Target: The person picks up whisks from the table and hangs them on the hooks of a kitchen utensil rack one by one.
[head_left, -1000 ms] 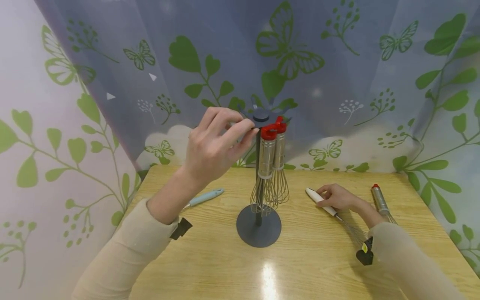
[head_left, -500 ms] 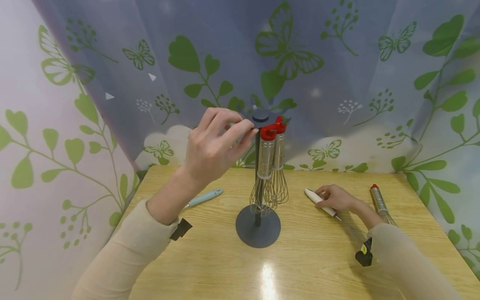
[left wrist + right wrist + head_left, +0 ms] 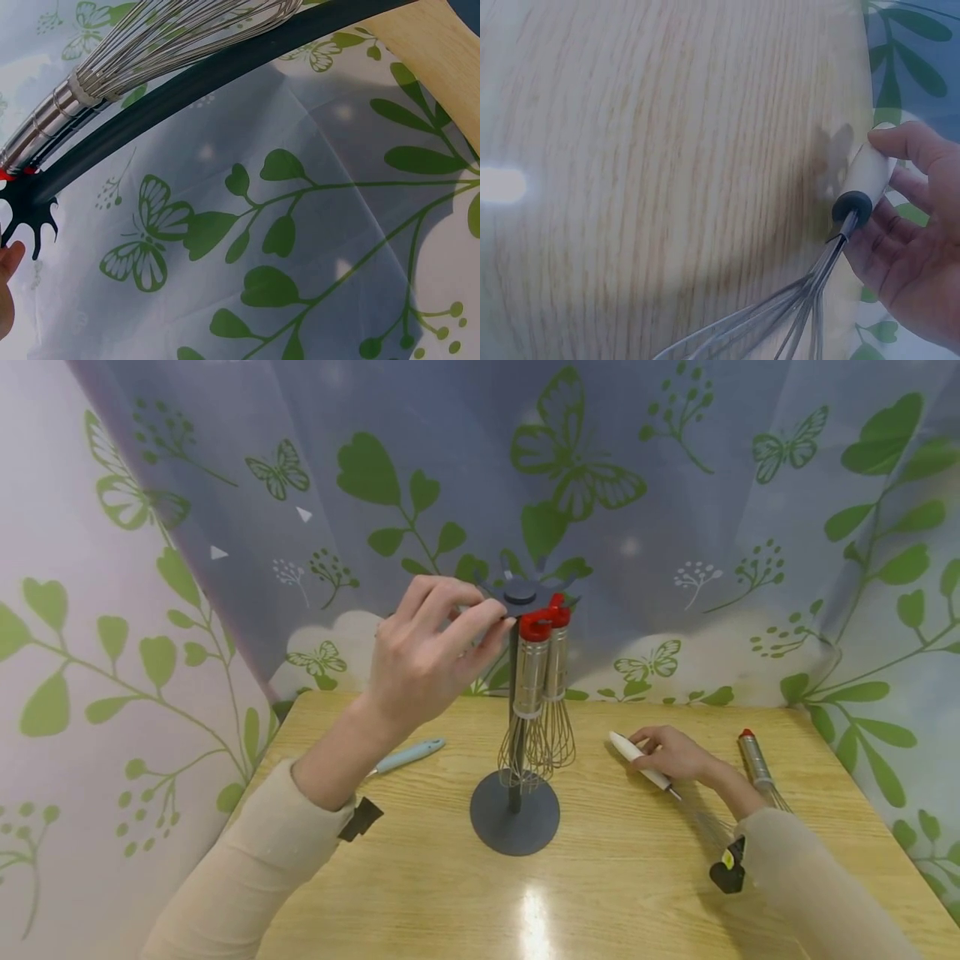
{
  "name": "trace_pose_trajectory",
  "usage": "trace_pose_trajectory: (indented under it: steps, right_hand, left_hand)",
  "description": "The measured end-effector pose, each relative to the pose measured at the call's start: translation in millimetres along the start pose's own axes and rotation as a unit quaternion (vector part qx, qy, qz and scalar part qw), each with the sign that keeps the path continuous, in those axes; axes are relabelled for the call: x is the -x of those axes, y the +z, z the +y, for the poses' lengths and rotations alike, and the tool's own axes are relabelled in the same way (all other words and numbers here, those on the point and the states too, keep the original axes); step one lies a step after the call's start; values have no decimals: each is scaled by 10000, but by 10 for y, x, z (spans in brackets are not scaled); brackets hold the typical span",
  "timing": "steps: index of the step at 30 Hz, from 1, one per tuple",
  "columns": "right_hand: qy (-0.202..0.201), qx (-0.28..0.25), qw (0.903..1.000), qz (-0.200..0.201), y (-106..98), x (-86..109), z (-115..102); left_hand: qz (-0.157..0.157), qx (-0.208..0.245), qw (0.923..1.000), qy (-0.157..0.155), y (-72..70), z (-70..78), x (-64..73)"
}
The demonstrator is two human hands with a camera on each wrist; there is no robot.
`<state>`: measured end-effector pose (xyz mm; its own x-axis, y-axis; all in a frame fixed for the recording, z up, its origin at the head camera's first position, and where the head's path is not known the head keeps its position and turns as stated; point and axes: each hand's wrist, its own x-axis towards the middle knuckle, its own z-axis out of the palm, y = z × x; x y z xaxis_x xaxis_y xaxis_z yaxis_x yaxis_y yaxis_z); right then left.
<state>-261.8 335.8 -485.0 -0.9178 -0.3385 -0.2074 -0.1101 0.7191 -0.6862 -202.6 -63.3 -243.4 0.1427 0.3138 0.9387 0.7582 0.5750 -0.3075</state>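
Note:
The dark grey stand (image 3: 514, 822) has a round base, a post and a crown of hooks on top. My left hand (image 3: 431, 652) pinches one of the hooks (image 3: 37, 238) on the crown's near left side. Two whisks with red caps and metal handles, the front one (image 3: 532, 681) overlapping the rear one (image 3: 557, 672), hang on the stand's right side. Over the table to the right, my right hand (image 3: 675, 753) grips a whisk by its white handle (image 3: 866, 172), thumb on one side and fingers on the other. That whisk's wires (image 3: 802, 307) point toward my right sleeve, which partly hides them.
Another red-capped whisk (image 3: 759, 762) lies on the wooden table (image 3: 420, 885) at the far right, partly behind my right forearm. A light blue handle (image 3: 408, 756) lies left of the stand, its other end hidden by my left arm. A printed curtain (image 3: 450, 460) stands behind the table.
The white-handled whisk's handle end has tipped up slightly in my right hand. My left hand keeps its place at the stand's crown.

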Motion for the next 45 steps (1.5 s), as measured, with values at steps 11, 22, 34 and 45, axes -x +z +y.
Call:
trace_pose_trajectory:
  steps: [11,22,34,45]
  right_hand:
    - [-60,-82,9999,72,-4,-5,-69]
    - [-152,-40,9996,238,14,-20,-181]
    - [-246,-172,9991,292,-2,2,-369]
    - [-566,-209,9971,473,-35,31,-474]
  left_hand:
    - [14,26,10000,-7,3,-6,11]
    - [34,-6,10000,3,11,-11,9]
    - [27,46,10000,-14,16,-17,8]
    - [21,39,10000,-23,12,-8,3]
